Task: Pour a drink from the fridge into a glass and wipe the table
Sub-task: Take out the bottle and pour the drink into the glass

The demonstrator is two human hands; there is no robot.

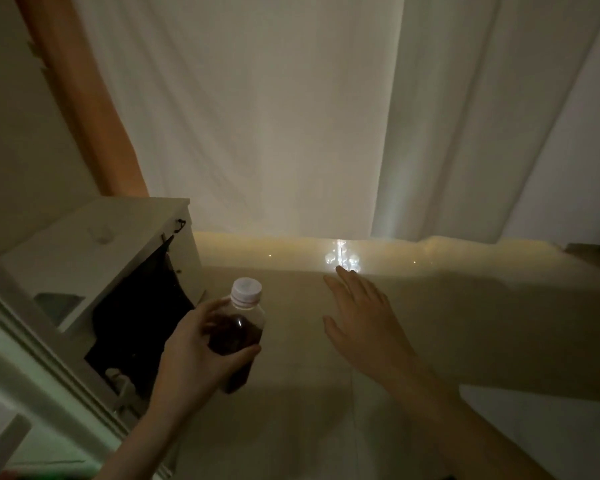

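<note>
Left hand (194,355) grips the capped bottle (238,332); right hand (364,317), fingers spread, hovers beside the bottle. Probably fetching stage: next, uncap, find a glass.

A dimly lit room in a home: pale curtains (274,116) hang behind a glossy beige counter (465,323), with an orange drape (94,109) at the curtains' left edge (partly cut off). Left of the counter stands a small white cabinet (94,244).
</note>
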